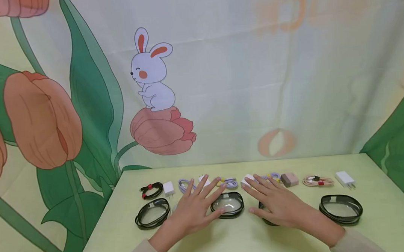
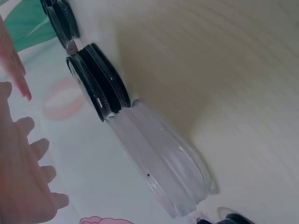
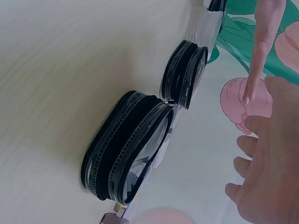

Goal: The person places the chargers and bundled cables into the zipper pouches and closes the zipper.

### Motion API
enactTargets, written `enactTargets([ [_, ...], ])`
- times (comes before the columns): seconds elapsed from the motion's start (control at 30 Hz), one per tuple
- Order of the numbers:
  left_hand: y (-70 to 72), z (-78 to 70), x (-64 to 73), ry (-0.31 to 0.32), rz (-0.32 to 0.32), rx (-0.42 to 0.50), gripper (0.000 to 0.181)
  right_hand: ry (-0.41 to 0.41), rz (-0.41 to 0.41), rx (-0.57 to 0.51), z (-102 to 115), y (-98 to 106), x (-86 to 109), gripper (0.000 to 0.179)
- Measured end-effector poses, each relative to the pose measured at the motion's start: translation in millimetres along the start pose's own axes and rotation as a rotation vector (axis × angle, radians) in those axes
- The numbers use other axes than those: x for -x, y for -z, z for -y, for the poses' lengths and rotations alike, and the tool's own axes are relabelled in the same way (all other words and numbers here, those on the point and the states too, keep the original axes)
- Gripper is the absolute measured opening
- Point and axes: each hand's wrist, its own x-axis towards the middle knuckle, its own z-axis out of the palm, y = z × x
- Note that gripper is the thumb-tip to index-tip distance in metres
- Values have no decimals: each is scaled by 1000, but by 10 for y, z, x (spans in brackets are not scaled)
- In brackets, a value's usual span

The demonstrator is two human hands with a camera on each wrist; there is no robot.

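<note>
Both hands are held palm down with fingers spread, and neither grips anything. My left hand overlaps the space between two black-edged clear zip pouches, one on the left and one near the middle. A clear, ribbed-looking pouch lies beside a black-zipped one in the left wrist view; in the head view the left hand mostly hides it. My right hand covers much of another black-edged pouch. A larger-looking zip pouch shows beside the right hand in the right wrist view.
Behind the pouches runs a row of chargers and coiled cables: a black cable, a white charger, purple cables, a pink-grey charger, a beige cable, another white charger. One more pouch lies right. A printed cloth hangs behind.
</note>
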Motion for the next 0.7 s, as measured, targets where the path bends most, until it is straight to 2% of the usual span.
enactTargets([
  [0.27,-4,5,133,17,45,4,62,20,41,-9,45,-4,-30,62],
  [0.37,-2,6,198,27,59,14,59,42,24,6,77,-1,-49,60],
  [0.6,23,35,341,45,9,15,52,69,-39,10,151,18,-78,45],
  [0.7,39,70,398,55,-36,14,48,67,-60,-1,160,16,-79,41],
])
